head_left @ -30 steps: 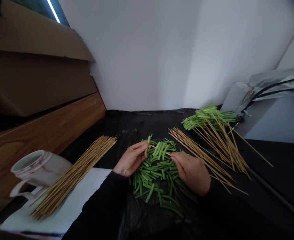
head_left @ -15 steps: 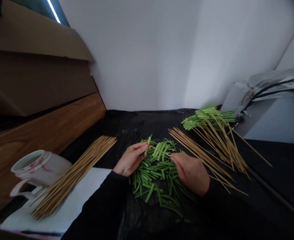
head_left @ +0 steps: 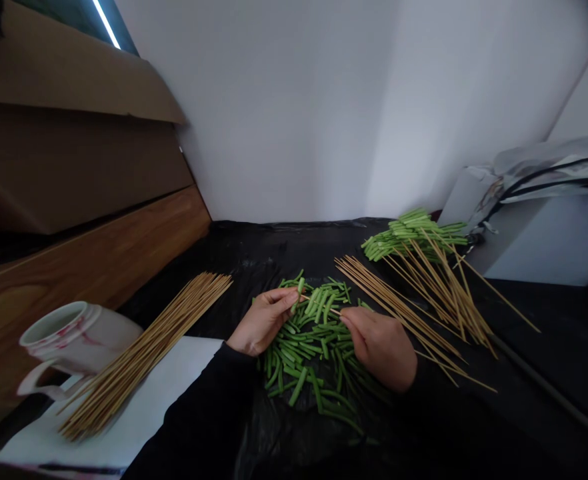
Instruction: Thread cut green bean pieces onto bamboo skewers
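Note:
My left hand (head_left: 264, 320) pinches a short green bean piece (head_left: 299, 288) above a heap of cut green bean pieces (head_left: 314, 347) on the black plastic sheet (head_left: 254, 253). My right hand (head_left: 381, 347) is closed on a thin bamboo skewer (head_left: 324, 307), and the skewer's tip meets the bean piece in my left fingers. Both hands hover over the heap, close together.
A bundle of bare bamboo skewers (head_left: 144, 353) lies at the left on white paper (head_left: 139, 413), beside a white jug (head_left: 69, 340). Finished bean skewers (head_left: 414, 233) and loose skewers (head_left: 414, 300) lie at the right. A white box with black cables (head_left: 539, 220) stands far right.
The bean piece in my left fingers has tilted and dropped slightly onto the skewer tip. Both hands have shifted a little toward each other.

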The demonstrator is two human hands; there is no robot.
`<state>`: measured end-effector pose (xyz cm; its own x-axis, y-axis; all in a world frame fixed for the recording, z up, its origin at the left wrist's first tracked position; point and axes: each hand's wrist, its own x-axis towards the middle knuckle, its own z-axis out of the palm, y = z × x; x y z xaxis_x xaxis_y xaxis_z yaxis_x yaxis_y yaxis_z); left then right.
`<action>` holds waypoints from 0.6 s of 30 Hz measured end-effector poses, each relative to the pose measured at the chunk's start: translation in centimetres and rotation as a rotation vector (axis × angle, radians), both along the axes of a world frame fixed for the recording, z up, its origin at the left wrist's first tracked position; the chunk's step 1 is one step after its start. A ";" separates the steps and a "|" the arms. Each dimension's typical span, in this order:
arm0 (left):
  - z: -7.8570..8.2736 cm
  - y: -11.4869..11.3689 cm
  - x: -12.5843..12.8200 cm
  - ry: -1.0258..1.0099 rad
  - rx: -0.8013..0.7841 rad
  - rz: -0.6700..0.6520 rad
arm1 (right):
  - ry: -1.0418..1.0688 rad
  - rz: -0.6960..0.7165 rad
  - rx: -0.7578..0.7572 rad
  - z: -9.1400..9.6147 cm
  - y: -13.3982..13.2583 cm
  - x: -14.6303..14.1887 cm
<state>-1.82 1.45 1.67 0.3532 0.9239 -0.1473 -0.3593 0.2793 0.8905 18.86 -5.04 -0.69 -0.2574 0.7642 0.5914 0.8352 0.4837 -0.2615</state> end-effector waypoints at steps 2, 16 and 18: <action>0.0 0.0 0.0 0.006 0.003 -0.012 | 0.001 -0.001 -0.011 -0.1 0.0 0.0; -0.4 -0.1 0.0 0.022 0.013 -0.038 | 0.034 0.028 -0.083 -0.1 0.0 -0.1; -0.3 -0.1 0.1 0.022 0.010 -0.029 | 0.022 0.031 -0.076 -0.1 0.0 -0.1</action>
